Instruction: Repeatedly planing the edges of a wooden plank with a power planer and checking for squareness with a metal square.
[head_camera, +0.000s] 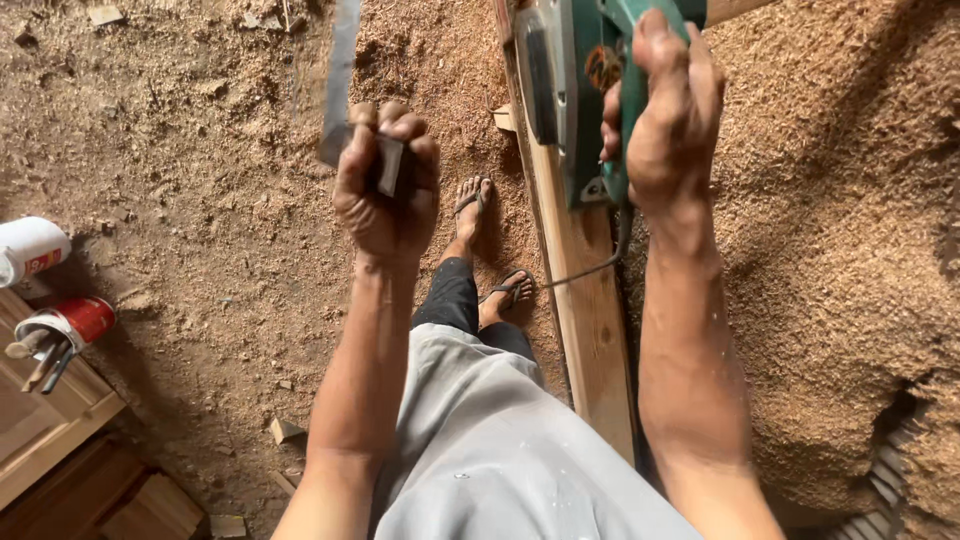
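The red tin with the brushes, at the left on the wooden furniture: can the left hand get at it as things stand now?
Probably not at once. The left hand is closed around a flat metal strip and raised out in front, well apart from the red tin. Nothing blocks the path, but the hand is occupied.

A dirt floor (200, 180) lies thick with sawdust, heaped into a deep pile (840, 250) at the right. Small wood offcuts (285, 430) are scattered about. At the lower left stands wooden furniture (50, 420), bearing 2 cans (75, 322). The light is warm daylight.

2 hands (388, 190), 1 green planer (575, 90), 1 plank (590, 310), 2 cans (70, 322), 1 metal strip (340, 80)
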